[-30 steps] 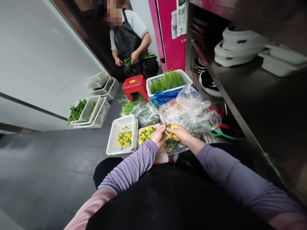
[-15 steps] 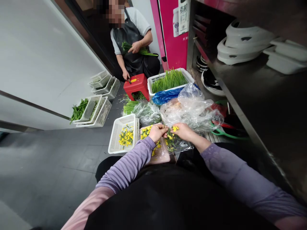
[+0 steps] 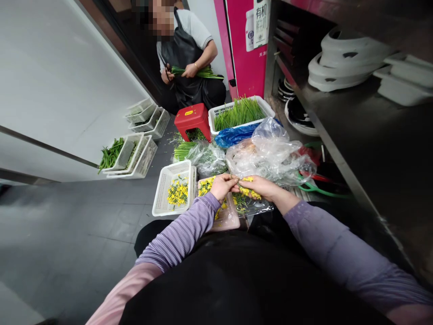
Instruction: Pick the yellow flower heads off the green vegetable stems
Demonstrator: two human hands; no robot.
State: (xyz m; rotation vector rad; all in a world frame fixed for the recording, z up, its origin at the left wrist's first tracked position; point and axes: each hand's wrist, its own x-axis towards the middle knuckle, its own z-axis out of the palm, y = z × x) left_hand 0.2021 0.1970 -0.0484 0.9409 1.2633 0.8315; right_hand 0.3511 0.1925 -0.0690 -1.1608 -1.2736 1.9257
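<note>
Over the pink tray [image 3: 230,220], my two hands almost meet at the fingertips. My right hand [image 3: 265,187] is closed around yellow-flowered stems [image 3: 250,194], whose blossoms hang below its fingers. With thumb and forefinger pinched, my left hand [image 3: 223,186] grips the stem end of these flowers. More yellow blossoms lie in the tray, partly hidden by my left hand and wrist. Under my right hand, other flowering stems [image 3: 241,204] rest on clear plastic. Left of the tray stands a white perforated basket [image 3: 162,192] with a heap of picked yellow flowers [image 3: 177,193].
Ahead are plastic bags [image 3: 267,153], a red stool [image 3: 192,118] and a white basket of green stalks [image 3: 270,108]. A co-worker [image 3: 189,49] sits behind, holding greens. Stacked baskets [image 3: 145,167] line the left wall; a metal shelf [image 3: 358,122] with white dishes stands right.
My right hand has moved slightly left, towards my left hand, and more yellow blossoms show beneath it. The co-worker's hand has risen from the red stool to the greens with a dark tool.
</note>
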